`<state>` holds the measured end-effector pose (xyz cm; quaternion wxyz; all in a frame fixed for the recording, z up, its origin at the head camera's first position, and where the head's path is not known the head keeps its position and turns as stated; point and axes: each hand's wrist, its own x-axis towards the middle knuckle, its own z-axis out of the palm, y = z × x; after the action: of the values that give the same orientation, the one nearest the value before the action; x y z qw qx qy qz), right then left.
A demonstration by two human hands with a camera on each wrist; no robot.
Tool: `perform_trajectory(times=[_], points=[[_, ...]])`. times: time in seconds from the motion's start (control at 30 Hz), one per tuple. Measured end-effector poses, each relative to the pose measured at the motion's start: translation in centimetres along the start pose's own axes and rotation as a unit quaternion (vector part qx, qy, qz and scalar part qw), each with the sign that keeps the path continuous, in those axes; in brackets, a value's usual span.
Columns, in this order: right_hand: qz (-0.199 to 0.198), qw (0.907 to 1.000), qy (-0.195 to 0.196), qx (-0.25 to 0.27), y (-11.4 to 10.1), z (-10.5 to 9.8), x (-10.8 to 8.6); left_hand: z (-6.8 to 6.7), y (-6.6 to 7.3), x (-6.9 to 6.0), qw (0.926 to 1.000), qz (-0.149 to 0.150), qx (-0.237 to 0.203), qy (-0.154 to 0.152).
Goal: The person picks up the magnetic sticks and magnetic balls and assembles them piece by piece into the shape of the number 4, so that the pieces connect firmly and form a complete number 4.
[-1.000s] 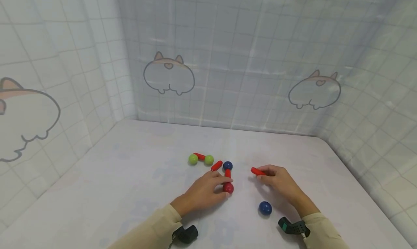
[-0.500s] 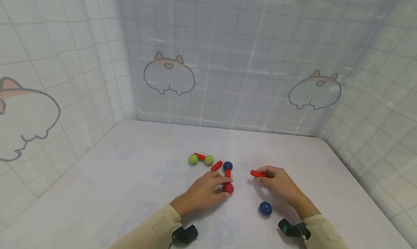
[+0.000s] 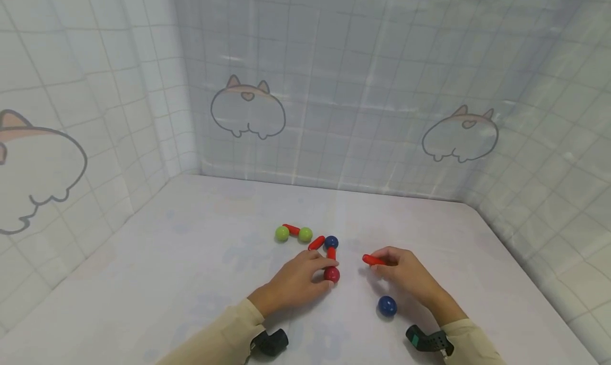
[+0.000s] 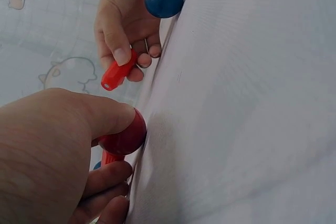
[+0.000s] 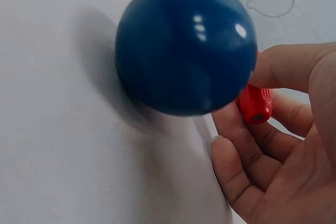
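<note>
Currently, right of the red ball, the right hand pinches a ridged red rod, its long axis roughly crosswise, free end pointing leftward; the left hand grips that ball.

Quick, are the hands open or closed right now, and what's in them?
Left hand: closed, holding the red ball.
Right hand: closed, pinching a red stick.
</note>
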<state>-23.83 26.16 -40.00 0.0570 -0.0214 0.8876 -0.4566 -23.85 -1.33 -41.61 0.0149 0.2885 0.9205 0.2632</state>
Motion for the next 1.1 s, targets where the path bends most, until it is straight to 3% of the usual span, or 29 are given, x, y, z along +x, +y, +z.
perform_trajectory(times=[0.67,1.1], points=[[-0.056,0.9960,-0.065,-0.024,-0.9,0.2,-0.5,0.2,-0.3,0.0,0.9999,0.006,-0.009,0.010],[-0.060,0.9936,-0.093,-0.023,-1.2,0.8,-0.7,0.2,-0.3,0.0,1.0000,-0.001,-0.008,0.004]])
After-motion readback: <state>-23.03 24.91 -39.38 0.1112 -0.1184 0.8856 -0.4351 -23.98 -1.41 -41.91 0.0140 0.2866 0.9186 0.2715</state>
